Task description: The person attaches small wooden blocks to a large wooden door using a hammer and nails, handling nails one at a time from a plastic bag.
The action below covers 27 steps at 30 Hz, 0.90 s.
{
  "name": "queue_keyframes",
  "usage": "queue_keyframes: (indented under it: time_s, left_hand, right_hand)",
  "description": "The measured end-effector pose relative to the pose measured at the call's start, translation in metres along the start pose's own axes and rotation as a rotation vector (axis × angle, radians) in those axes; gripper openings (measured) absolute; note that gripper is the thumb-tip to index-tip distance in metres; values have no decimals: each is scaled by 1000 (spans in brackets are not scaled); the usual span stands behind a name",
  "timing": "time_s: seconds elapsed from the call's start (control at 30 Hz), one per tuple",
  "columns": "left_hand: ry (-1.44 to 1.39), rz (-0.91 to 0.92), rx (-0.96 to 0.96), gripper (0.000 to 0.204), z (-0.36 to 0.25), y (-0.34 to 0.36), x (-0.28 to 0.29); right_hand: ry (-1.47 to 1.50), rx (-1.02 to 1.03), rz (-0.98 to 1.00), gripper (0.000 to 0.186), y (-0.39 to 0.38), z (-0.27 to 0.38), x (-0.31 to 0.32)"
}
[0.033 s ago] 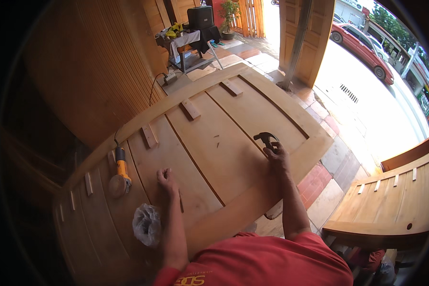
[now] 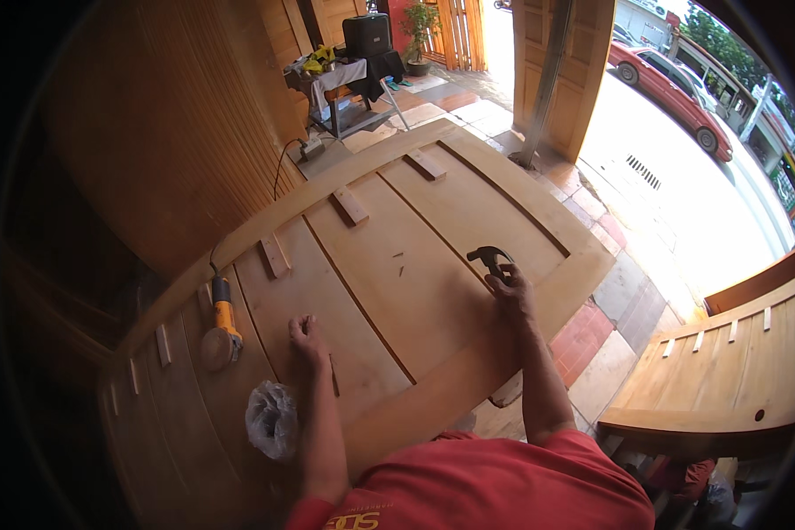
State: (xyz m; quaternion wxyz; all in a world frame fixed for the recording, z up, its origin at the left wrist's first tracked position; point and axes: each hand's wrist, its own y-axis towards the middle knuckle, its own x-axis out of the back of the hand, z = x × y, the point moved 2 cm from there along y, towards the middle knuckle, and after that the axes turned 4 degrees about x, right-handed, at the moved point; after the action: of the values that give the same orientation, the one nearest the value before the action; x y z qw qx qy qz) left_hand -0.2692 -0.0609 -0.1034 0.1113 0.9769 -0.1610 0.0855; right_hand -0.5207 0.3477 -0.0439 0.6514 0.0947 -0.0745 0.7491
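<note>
A large wooden door panel [image 2: 344,291] with long dark grooves lies flat in front of me. My right hand [image 2: 512,290] is wrapped round a claw hammer [image 2: 489,257], its dark head just above the panel's right part. Over the middle of the panel is my left hand [image 2: 308,343], fingers curled together; whatever they may hold is too small to make out. Beside the left wrist lies a thin dark stick-like piece [image 2: 334,374]. A clear plastic bag [image 2: 272,420] rests left of that forearm. Small nail-like bits [image 2: 399,267] lie between the hands.
Small wooden blocks [image 2: 350,207] line the panel's far side. A yellow corded power sander [image 2: 224,325] sits at the left. Another panel with blocks [image 2: 720,375] stands lower right. Beyond are a cluttered table [image 2: 337,78], a tall wooden door [image 2: 564,84] and a red car [image 2: 671,79] outside.
</note>
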Motion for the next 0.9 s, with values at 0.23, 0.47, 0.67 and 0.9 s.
queue_keyframes:
  time_s: [0.23,0.47,0.67,0.9]
  left_hand:
    - [-104,78,33,14,-3,-4,0]
    - [-319,123,161,11,2,-2,2]
    - [-300,97,203,14,-7,-6,6]
    - [-391,145,180,20,0,-6,12]
  right_hand:
    - [-78,22,-10,44,-9,10,6]
    - [-76,71,-16,43,-11,7,8]
    - [-128,117,-28,45,-11,5,5]
    - [-174,118,-30,47,-5,-5,-1]
